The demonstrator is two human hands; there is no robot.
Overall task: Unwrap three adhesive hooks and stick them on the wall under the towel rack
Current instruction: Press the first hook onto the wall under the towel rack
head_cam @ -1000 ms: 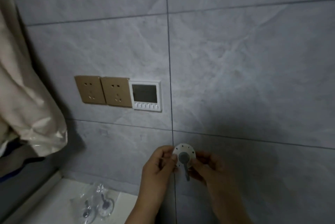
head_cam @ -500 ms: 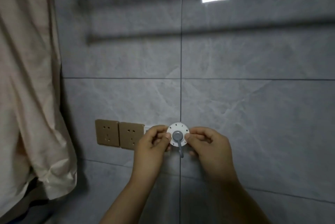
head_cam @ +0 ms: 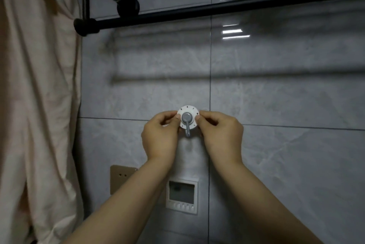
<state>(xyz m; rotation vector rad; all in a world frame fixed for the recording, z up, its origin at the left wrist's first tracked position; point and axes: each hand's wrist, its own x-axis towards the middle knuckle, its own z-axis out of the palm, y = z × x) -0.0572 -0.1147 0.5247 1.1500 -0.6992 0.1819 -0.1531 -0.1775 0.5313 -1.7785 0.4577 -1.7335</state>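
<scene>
A round white adhesive hook (head_cam: 188, 118) with a grey metal hook in its middle is held against the grey tiled wall (head_cam: 276, 89), just left of a vertical grout line. My left hand (head_cam: 161, 135) pinches its left rim and my right hand (head_cam: 219, 134) pinches its right rim. The black towel rack (head_cam: 197, 9) runs across the top, well above the hook. Whether the disc touches the wall I cannot tell.
A beige towel (head_cam: 37, 95) hangs down the left side. Below my hands a gold socket plate (head_cam: 120, 176) and a white thermostat panel (head_cam: 182, 195) sit on the wall, partly hidden by my left forearm.
Both hands have lifted the hook up the wall, from below the sockets to above them. My view has tilted upward, so the towel rack now shows and the counter with wrapped hooks is gone.
</scene>
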